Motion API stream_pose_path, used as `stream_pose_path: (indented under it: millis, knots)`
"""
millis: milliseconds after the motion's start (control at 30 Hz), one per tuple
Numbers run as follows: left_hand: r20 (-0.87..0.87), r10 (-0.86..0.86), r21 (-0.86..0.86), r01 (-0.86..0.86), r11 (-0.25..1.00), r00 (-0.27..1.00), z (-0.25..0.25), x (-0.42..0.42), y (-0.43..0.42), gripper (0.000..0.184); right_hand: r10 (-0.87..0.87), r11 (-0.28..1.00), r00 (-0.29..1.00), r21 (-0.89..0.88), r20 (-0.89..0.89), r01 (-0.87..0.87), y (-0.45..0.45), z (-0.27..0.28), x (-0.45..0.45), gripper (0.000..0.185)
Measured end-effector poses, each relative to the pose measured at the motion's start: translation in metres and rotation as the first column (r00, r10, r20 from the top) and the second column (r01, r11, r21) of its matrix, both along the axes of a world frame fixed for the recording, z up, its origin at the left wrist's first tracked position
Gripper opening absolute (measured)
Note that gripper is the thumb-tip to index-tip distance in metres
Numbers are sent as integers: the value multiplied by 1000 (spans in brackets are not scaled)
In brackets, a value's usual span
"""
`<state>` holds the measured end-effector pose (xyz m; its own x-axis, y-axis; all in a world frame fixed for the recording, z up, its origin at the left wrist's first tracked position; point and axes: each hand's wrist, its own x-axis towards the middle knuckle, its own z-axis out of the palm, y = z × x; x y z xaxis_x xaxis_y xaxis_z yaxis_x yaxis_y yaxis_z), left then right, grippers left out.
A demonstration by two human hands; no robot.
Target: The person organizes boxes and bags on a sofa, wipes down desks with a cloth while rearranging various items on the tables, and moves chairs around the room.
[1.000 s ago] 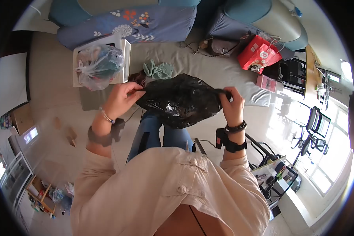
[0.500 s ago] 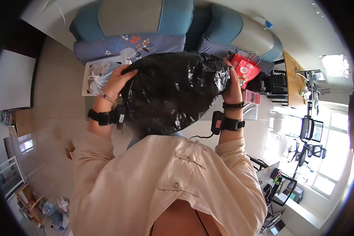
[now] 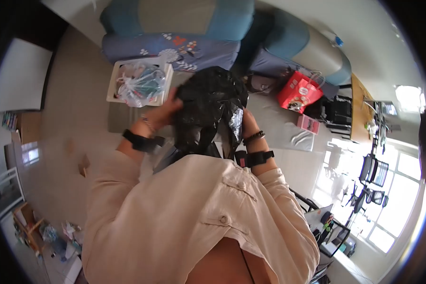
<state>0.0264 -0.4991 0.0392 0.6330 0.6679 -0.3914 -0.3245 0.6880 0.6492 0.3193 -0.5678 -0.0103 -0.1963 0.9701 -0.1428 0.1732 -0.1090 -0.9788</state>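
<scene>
A shiny black plastic bag is bunched up in front of my chest, with loose folds hanging at its lower end. My left hand is at the bag's left side, blurred by motion, its fingertips against the plastic. On the opposite edge, my right hand grips the bag, with most of its fingers hidden behind the folds. Both wrists wear black straps and bracelets.
A white tray holding a tied clear plastic bag stands at the left, by a blue sofa. To the right are a red paper bag and a pink box. Office chairs stand near the windows.
The bag was spread wide between my hands and is now narrower and crumpled. My hands have come closer together, and the view has shifted slightly.
</scene>
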Motion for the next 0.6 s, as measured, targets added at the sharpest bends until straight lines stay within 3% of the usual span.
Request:
stream_pose_path:
  millis: [33, 67, 100, 167, 200, 233, 267, 333, 400, 500, 600]
  knots:
    - [-209, -1, 137, 30, 990, 978, -21, 5, -16, 59, -2, 872, 845, 414, 535, -260, -4, 9, -14, 26]
    - [-408, 22, 258, 92, 962, 913, -42, 8, -26, 59, 78, 983, 984, 151, 163, -103, -11, 16, -34, 25]
    - [-417, 40, 253, 73, 965, 908, -46, 7, -31, 59, -85, 987, 969, -153, -230, 50, -19, 22, -54, 24]
    - [-375, 38, 286, 76, 955, 926, -54, 3, -41, 49, -79, 980, 964, -197, -254, 28, -25, 6, -61, 25]
    - [-381, 52, 278, 60, 959, 923, -68, -9, -43, 49, -79, 941, 991, -336, -110, 38, -28, -24, -53, 28]
    - [-439, 67, 71, -40, 997, 896, -89, -31, -44, 43, -54, 884, 998, -464, 36, 65, -30, -43, -48, 30]
    - [-495, 68, -133, -153, 979, 866, -101, -54, -46, 37, 0, 825, 987, -557, 163, 92, -22, -4, -51, 36]
    - [-527, 287, -273, -479, 834, 800, -86, -99, -49, 30, -248, 721, 969, -666, 6, 189, -27, 10, -49, 39]
    - [-569, 417, -329, -661, 674, 709, -84, -150, -62, 33, -302, 697, 953, -677, 22, 236, -37, 1, -34, 38]
    - [-716, 546, -166, -865, 473, 435, -86, -237, -92, 35, -360, 653, 929, -689, 83, 315, -52, -3, -25, 37]
    - [-807, 552, -4, -935, 354, 212, -89, -323, -133, 35, -384, 609, 912, -702, 146, 369, -62, -2, -29, 36]
